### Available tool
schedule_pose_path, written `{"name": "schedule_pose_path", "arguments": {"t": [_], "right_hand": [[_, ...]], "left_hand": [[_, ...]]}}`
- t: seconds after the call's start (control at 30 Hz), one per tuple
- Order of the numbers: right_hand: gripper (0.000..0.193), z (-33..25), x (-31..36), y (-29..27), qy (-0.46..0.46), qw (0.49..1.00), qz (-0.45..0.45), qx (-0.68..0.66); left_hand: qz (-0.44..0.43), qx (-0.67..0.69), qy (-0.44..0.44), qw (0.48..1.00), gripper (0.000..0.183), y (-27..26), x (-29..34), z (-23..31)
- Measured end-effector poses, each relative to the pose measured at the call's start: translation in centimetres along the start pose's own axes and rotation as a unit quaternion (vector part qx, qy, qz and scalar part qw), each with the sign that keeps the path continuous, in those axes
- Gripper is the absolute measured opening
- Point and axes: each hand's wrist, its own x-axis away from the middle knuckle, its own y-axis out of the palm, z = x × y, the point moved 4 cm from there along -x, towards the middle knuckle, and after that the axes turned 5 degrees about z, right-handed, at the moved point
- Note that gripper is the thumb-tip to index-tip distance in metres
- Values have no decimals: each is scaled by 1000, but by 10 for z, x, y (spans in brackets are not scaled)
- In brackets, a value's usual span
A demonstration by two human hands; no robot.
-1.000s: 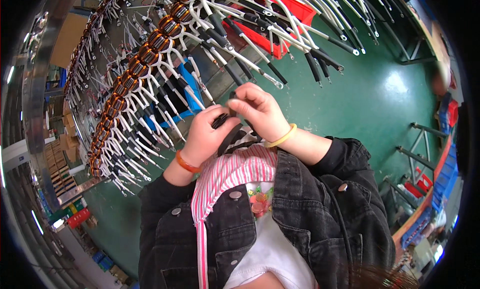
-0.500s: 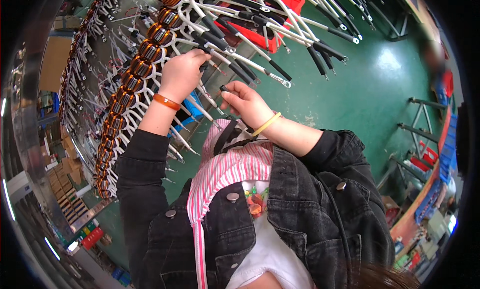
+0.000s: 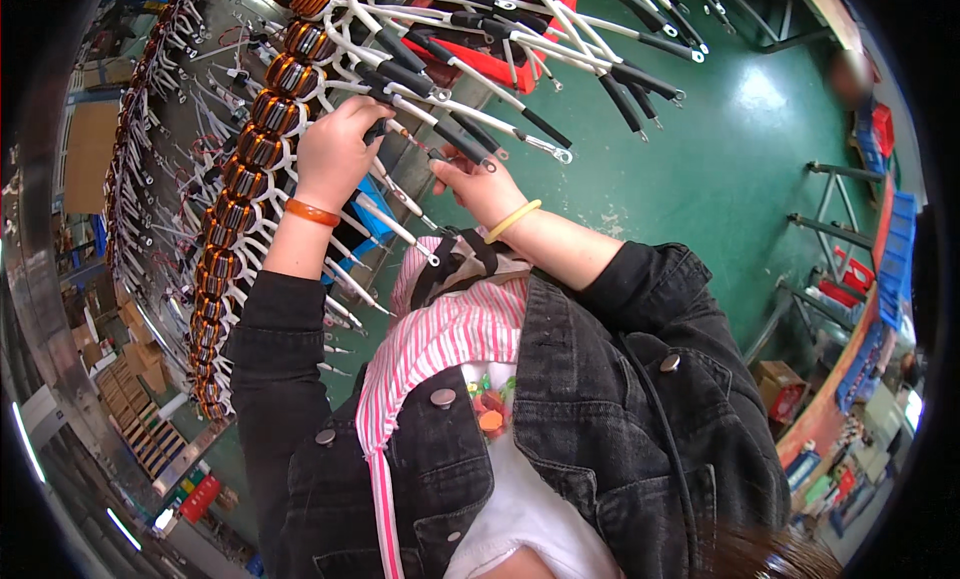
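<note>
Orientation: clock face centred on the head view, twelve o'clock at the upper edge.
White lead: slim, white-insulated lead (image 3: 399, 131) with a reddish-brown stretch near its end, slanting from the left fingertips toward four o'clock.
Left hand: left hand (image 3: 340, 153), between ten and eleven o'clock; grip closed on a small, dark, matte piece (image 3: 374, 131), partly hidden by the fingers. Whether it also pinches the white lead, one cannot tell.
Right hand: right hand (image 3: 485, 190), at twelve o'clock; grip together, thumb and forefinger clamped on a short, black, tubular sleeve (image 3: 437, 156).
Black sleeve position: on the right hand's ten-to-eleven-o'clock side, at the lead's end; around the tip or merely against it is too small to tell.
Black sleeve handling: judged light, flexible and smooth; best held lightly by its outer wall, away from the mouth, so the opening stays round.
White lead handling: probably springy; best steadied on the white insulation, as the reddish-brown stretch may be more delicate.
Coil row: copper-coloured wound coils (image 3: 262, 146), curving from eleven to eight o'clock.
Neighbouring leads: white leads with silvery ring ends (image 3: 490, 120), fanning out beyond the right hand toward one o'clock.
Blue item: bright blue plastic piece (image 3: 374, 217), at ten o'clock, behind hanging leads.
</note>
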Motion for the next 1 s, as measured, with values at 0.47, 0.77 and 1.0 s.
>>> {"name": "schedule_pose_path", "arguments": {"t": [0.47,0.77,1.0], "right_hand": [[18,1,-16,12,-81,997,4,8],[29,1,-21,13,239,901,-279,-229],[32,-1,-20,17,-113,964,-4,242]], "left_hand": [[12,9,5,1000,25,3,3,-5],[12,27,23,999,27,-5,0,-1],[-8,7,39,999,25,4,2,-5]]}}
